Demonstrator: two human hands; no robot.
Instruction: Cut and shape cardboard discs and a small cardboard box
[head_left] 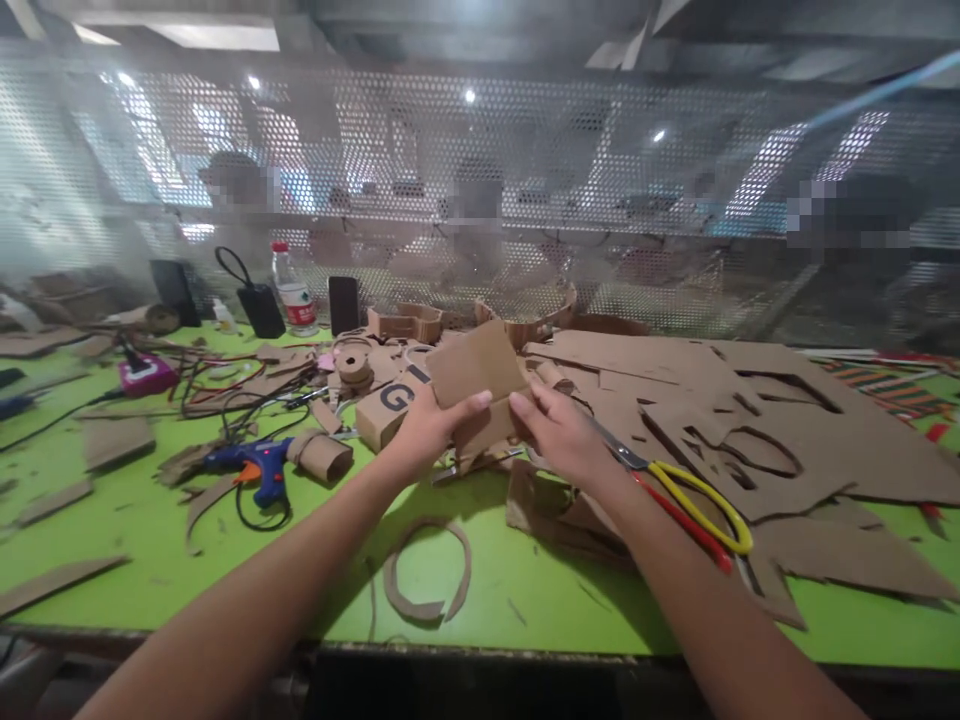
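Note:
Between my two hands a piece of cardboard [480, 370] is held up above the table, with a crease or joint across its lower part. My left hand [435, 425] grips its left edge, the thumb lying on the near face. On the other side my right hand [551, 425] pinches the right edge, thumb also in front. The fingers behind the cardboard are hidden. Scissors [694, 505] with yellow and red handles lie just right of my right hand. A cardboard box [382, 410] marked with a "G" sits beside my left hand.
A blue glue gun [259, 465] lies left, its cord looping around. A cut cardboard ring [427, 570] is near the front edge. Large cardboard sheets [787, 420] cover the right side. A water bottle [295, 290] and a dark phone [343, 305] stand at the back before a perforated screen.

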